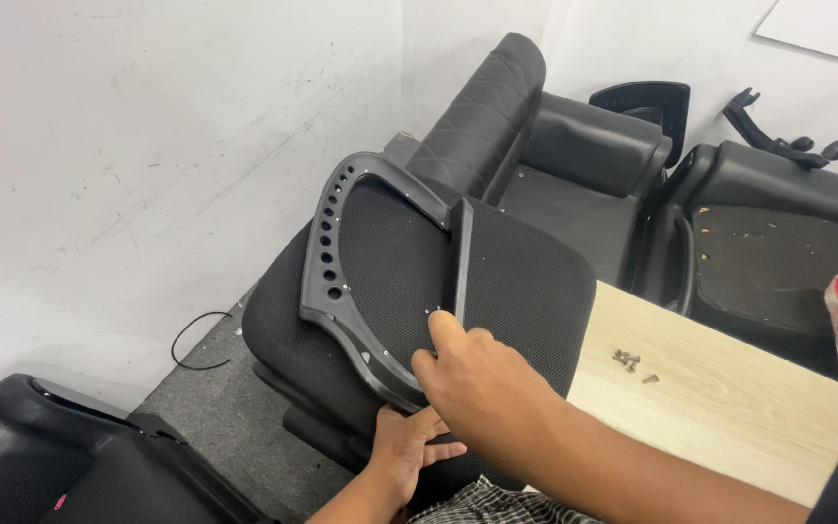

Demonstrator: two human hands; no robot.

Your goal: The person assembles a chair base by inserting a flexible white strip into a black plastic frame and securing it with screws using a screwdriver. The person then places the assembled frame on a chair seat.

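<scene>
The right hand (pixel 477 383) is laid on the lower rim of a grey plastic chair-back frame (pixel 341 243), its fingers curled together and the index fingertip pressed onto the frame's inner edge; nothing is clamped inside it. Just below it, the left hand (pixel 409 446) is held under the frame's bottom end, fingers partly spread and touching the underside, though whether it is gripped cannot be told. The frame, pierced with a row of round holes and filled with black mesh, is propped tilted on a black mesh seat cushion (pixel 535 281) directly beyond both hands. To the right of the right hand, a few loose screws (pixel 629 362) are seen on a light wooden tabletop (pixel 729 408). Farther off, black chair seats (pixel 584 165) are stacked against the white wall (pixel 128 146).
</scene>
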